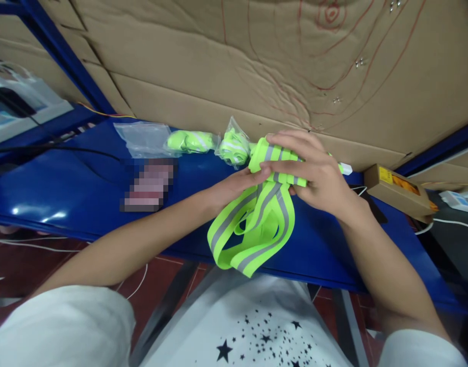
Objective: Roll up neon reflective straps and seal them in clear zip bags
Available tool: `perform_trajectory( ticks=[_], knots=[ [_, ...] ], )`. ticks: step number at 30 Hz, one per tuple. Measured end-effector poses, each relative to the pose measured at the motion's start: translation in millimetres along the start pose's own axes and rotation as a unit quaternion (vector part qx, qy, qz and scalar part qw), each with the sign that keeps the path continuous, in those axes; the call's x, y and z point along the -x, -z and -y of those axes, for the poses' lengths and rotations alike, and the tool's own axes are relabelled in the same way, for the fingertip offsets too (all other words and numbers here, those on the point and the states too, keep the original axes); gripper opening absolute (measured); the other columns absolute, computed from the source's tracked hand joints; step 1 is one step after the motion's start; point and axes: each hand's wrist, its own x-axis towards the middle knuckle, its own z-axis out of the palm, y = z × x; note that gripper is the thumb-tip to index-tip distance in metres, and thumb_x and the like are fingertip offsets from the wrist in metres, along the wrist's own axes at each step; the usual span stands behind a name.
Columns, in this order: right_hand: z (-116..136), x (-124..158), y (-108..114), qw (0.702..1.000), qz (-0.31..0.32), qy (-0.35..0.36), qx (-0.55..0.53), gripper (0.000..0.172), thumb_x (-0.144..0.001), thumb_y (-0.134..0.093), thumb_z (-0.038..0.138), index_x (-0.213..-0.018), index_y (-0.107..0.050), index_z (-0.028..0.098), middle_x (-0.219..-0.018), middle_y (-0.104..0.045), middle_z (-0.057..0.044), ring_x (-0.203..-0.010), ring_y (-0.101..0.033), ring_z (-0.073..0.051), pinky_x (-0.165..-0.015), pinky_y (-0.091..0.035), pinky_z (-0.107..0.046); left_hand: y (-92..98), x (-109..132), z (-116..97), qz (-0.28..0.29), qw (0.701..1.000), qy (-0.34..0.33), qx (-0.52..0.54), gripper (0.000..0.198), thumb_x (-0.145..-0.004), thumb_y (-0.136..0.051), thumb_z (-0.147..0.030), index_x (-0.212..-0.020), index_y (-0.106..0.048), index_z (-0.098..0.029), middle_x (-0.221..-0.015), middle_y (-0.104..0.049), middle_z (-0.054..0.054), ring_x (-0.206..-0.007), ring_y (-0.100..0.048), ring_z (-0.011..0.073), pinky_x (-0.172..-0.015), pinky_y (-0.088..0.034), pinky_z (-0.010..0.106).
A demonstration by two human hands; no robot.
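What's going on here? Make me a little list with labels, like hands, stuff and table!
left hand: left hand pinches the neon yellow strap from the side
right hand: right hand grips the strap's folded top
strap: grey stripes, loops hang over the table edge
table: blue table
bags: two bagged straps and an empty plastic bag behind
box: small cardboard box at right

Even, fairly bright indoor light falls from above, leaving small glare spots on the glossy blue worktop (39,204) at its left end. Straight lines bow toward the frame edges. One patch on the worktop is pixelated, and the corners look soft.
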Motion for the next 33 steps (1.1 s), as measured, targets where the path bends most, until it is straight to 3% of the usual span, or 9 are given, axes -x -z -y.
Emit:
perform_trajectory(
  ticks=[5, 7, 10, 13, 15, 17, 21, 28, 33],
  knots=[
    [1, 3, 17, 0.986, 0.106, -0.046, -0.116, 0.054, -0.093, -0.067, 0.035, -0.147, -0.057, 0.035, -0.168, -0.035, -0.002, -0.156, -0.031, -0.032, -0.126, -0.029, -0.058, 7.4, -6, 6, -0.038, 0.999, 0.034, 0.014, 0.047, -0.083, -0.081, -0.051, -0.113, -0.071, -0.016, -0.094, -0.081, 0.009, -0.087, -0.078, 0.0259, -0.083, -0.061, 0.036],
    [-4, 4, 19, 0.978, 0.077, -0.091, -0.171, 0.063, -0.092, -0.070, 0.044, -0.151, -0.052, 0.036, -0.168, -0.035, -0.002, -0.157, -0.031, -0.031, -0.125, -0.033, -0.053, 8.9, -9, 8, -0.039, 0.999, 0.021, 0.014, 0.049, -0.082, -0.084, -0.044, -0.120, -0.068, -0.018, -0.100, -0.081, 0.010, -0.090, -0.078, 0.0265, -0.084, -0.062, 0.036],
    [-16, 6, 8, 0.956, -0.026, -0.192, -0.221, 0.065, -0.087, -0.076, 0.052, -0.146, -0.055, 0.034, -0.153, -0.055, -0.004, -0.144, -0.050, -0.030, -0.115, -0.047, -0.050, 9.1, -11, 11, -0.025, 1.000, -0.010, -0.004, 0.059, -0.080, -0.087, -0.041, -0.130, -0.064, -0.017, -0.108, -0.080, 0.013, -0.100, -0.077, 0.0291, -0.088, -0.061, 0.038],
    [-21, 6, -7, 0.922, -0.002, -0.265, -0.283, 0.050, -0.085, -0.078, 0.054, -0.125, -0.070, 0.026, -0.113, -0.076, -0.006, -0.102, -0.072, -0.027, -0.088, -0.062, -0.044, 9.5, -11, 12, -0.050, 0.998, -0.021, -0.030, 0.064, -0.080, -0.087, -0.039, -0.134, -0.061, -0.016, -0.109, -0.079, 0.014, -0.103, -0.076, 0.0299, -0.089, -0.061, 0.039],
    [-17, 3, -11, 0.926, 0.004, -0.257, -0.278, 0.042, -0.084, -0.079, 0.051, -0.114, -0.074, 0.023, -0.101, -0.078, -0.004, -0.092, -0.073, -0.026, -0.084, -0.061, -0.042, 12.1, -12, 14, -0.079, 0.996, -0.019, -0.028, 0.060, -0.076, -0.090, -0.034, -0.128, -0.065, -0.016, -0.106, -0.080, 0.012, -0.099, -0.077, 0.0286, -0.088, -0.060, 0.038],
    [-8, 0, -10, 0.947, -0.023, -0.215, -0.236, 0.041, -0.082, -0.082, 0.044, -0.116, -0.074, 0.022, -0.110, -0.077, -0.004, -0.103, -0.072, -0.027, -0.095, -0.058, -0.043, 16.5, -13, 15, -0.088, 0.996, -0.004, -0.003, 0.052, -0.071, -0.092, -0.029, -0.117, -0.071, -0.015, -0.101, -0.080, 0.010, -0.089, -0.078, 0.0265, -0.083, -0.061, 0.036],
    [9, -5, -7, 0.966, -0.057, -0.159, -0.194, 0.042, -0.086, -0.080, 0.036, -0.125, -0.071, 0.024, -0.128, -0.073, -0.004, -0.120, -0.068, -0.028, -0.109, -0.051, -0.043, 23.7, -14, 16, -0.022, 0.996, 0.067, 0.048, 0.039, -0.068, -0.092, -0.025, -0.101, -0.076, -0.011, -0.090, -0.080, 0.009, -0.075, -0.076, 0.0243, -0.074, -0.061, 0.034],
    [8, 1, -5, 0.910, -0.109, -0.252, -0.310, 0.036, -0.086, -0.078, 0.052, -0.110, -0.072, 0.026, -0.091, -0.075, 0.000, -0.076, -0.074, -0.023, -0.067, -0.065, -0.041, 17.8, -3, 5, 0.150, 0.982, 0.110, -0.004, 0.058, -0.079, -0.085, -0.026, -0.134, -0.067, -0.019, -0.126, -0.074, 0.015, -0.106, -0.075, 0.0296, -0.091, -0.059, 0.038],
    [5, -1, -3, 0.900, -0.143, -0.263, -0.316, 0.040, -0.085, -0.077, 0.058, -0.110, -0.070, 0.026, -0.099, -0.076, -0.002, -0.089, -0.075, -0.027, -0.072, -0.065, -0.043, 12.8, 2, 1, 0.193, 0.975, 0.105, 0.023, 0.060, -0.084, -0.082, -0.047, -0.136, -0.066, -0.022, -0.129, -0.073, 0.014, -0.109, -0.074, 0.0292, -0.100, -0.056, 0.041]
  ],
)
